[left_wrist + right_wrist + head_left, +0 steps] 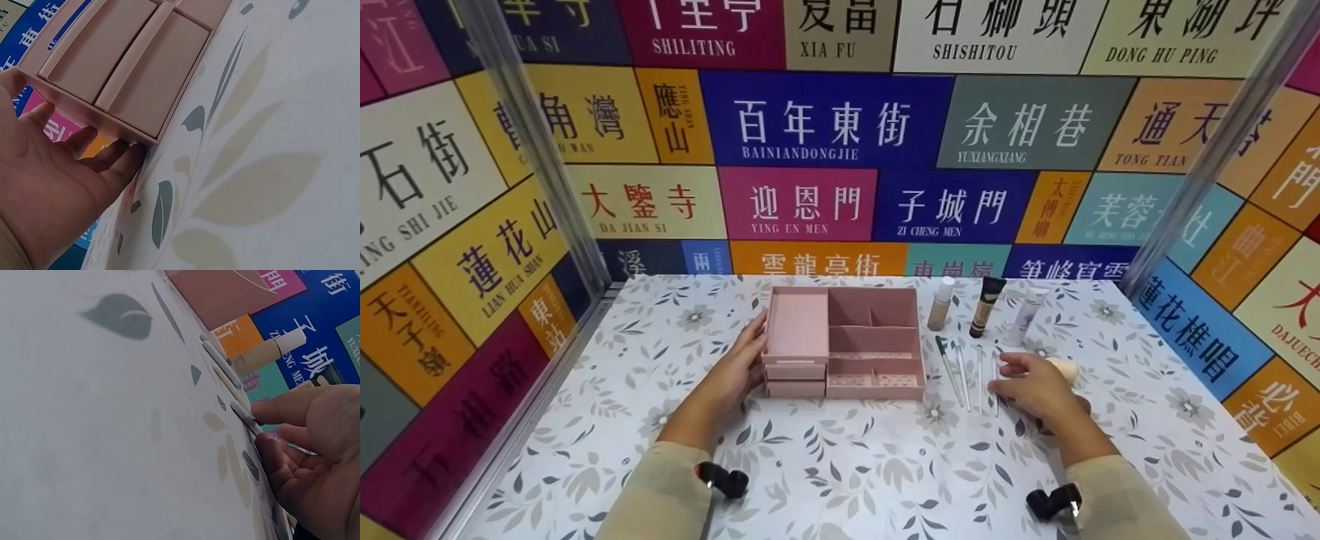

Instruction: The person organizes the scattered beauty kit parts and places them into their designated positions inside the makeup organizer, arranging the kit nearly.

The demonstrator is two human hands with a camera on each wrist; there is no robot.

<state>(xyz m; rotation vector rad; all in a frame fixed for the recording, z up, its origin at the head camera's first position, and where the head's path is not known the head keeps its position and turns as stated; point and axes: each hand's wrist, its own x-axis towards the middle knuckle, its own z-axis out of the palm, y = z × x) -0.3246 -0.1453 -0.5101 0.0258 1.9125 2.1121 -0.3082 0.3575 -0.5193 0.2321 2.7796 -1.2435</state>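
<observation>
A pink desktop organizer (797,319) with open compartments and two small drawers (154,67) stands on the table. My left hand (739,360) rests against its left side, fingertips on the lower edge in the left wrist view. Several slim makeup brushes (962,375) lie side by side to the right of the organizer. My right hand (1039,386) is at the rightmost brush (242,413), its thumb and forefinger apart on either side of the handle. The brush lies on the table. Whether the fingertips touch it is hard to tell.
Behind the brushes stand a beige bottle with a white cap (940,304), a black-and-tan tube (986,307) and a white tube (1025,315). A cream-coloured object (1065,369) is partly hidden by my right hand. Sign-patterned walls border the floral-covered table (840,465).
</observation>
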